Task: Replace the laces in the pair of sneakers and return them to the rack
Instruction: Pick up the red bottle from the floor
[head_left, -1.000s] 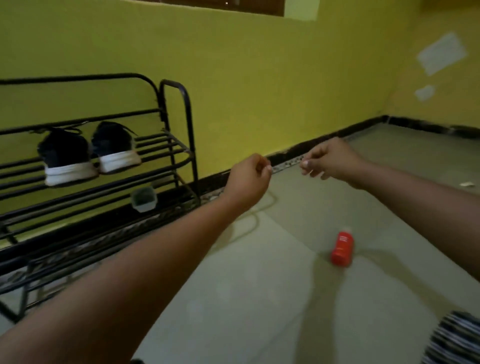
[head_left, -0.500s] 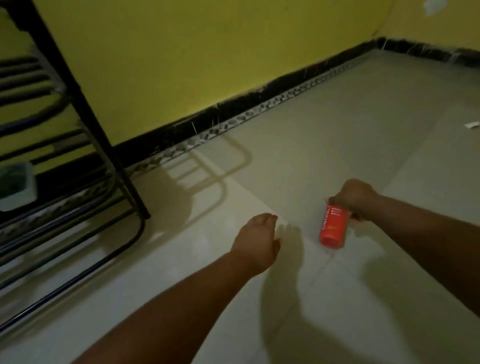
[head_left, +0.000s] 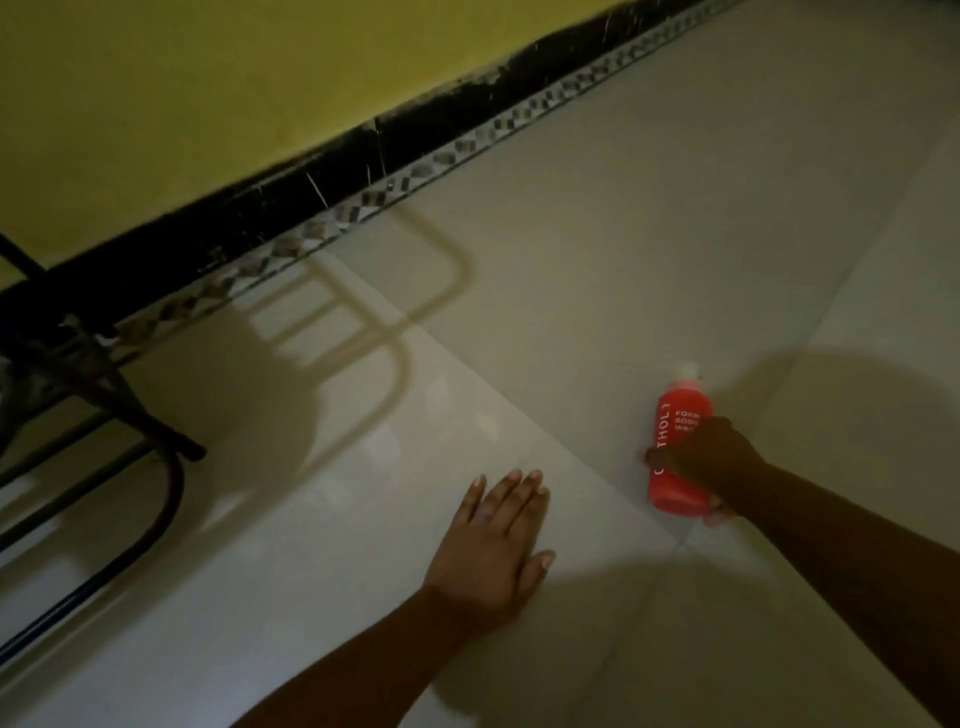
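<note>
Nearest the camera, the left hand (head_left: 493, 540) was pressed flat on the pale glossy tiled floor (head_left: 322, 613), fingers straight and held together, thumb out to the side, holding nothing. Its bare forearm ran in from the bottom edge.

A bit further out and to the right, the right hand (head_left: 711, 467) was curled around a small red plastic bottle with white lettering (head_left: 675, 452). The bottle was lying on the floor, pale cap (head_left: 687, 371) pointing away from the person, and the hand gripped it around the lower half, thumb across the front and the fingertips peeking out underneath. The print was partly covered by the hand, so I could only make out bits of it. That whole side was pretty dark, with a big shadow on the tiles around the hand and arm.

Over on the left edge was the corner of the black metal shoe rack (head_left: 104, 405), just a leg, a curved lower bar and a few rails. It stood well apart from both hands. No sneakers or laces were anywhere in this shot, so I couldn't say where they were. The rack's looped shadow fell across the tiles beyond it.

Furthest back, a patterned grey tile strip (head_left: 395, 182) ran along the floor's edge, then a scuffed black skirting board (head_left: 322, 166), and the yellow painted wall (head_left: 208, 93) above that.
</note>
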